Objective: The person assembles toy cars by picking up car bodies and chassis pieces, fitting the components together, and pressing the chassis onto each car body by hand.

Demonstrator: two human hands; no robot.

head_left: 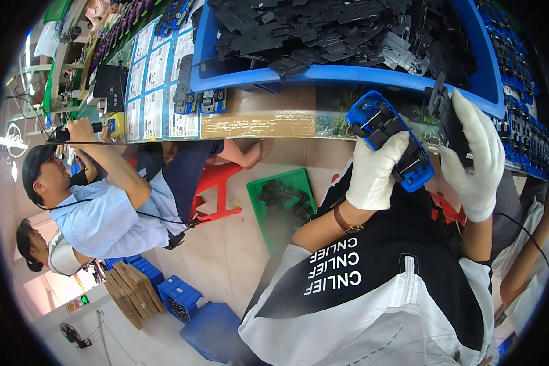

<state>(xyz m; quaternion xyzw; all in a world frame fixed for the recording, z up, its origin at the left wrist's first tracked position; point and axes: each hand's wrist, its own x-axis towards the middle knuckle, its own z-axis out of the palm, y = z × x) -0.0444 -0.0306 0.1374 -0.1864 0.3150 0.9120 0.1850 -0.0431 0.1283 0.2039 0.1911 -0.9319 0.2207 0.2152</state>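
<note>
My left hand [373, 177], in a white glove, grips a blue toy car body [416, 177] turned so its underside faces up. Wheels and dark inner parts show in it, and my thumb lies across its middle. To the right, my gloved right hand [480, 161] is closed around a black plastic chassis plate [452, 122], held upright on edge. Car body and plate are apart, both just in front of the bench edge. Beyond them stands a blue bin [348, 74] heaped with black plastic chassis plates [311, 33].
Finished-looking toy cars [212, 100] stand left of the bin, beside printed sheets [155, 100]. Rows of blue cars [518, 116] line the right. A green tray [259, 195] with black parts and a red stool [216, 192] are below the bench. A co-worker [97, 213] sits at left.
</note>
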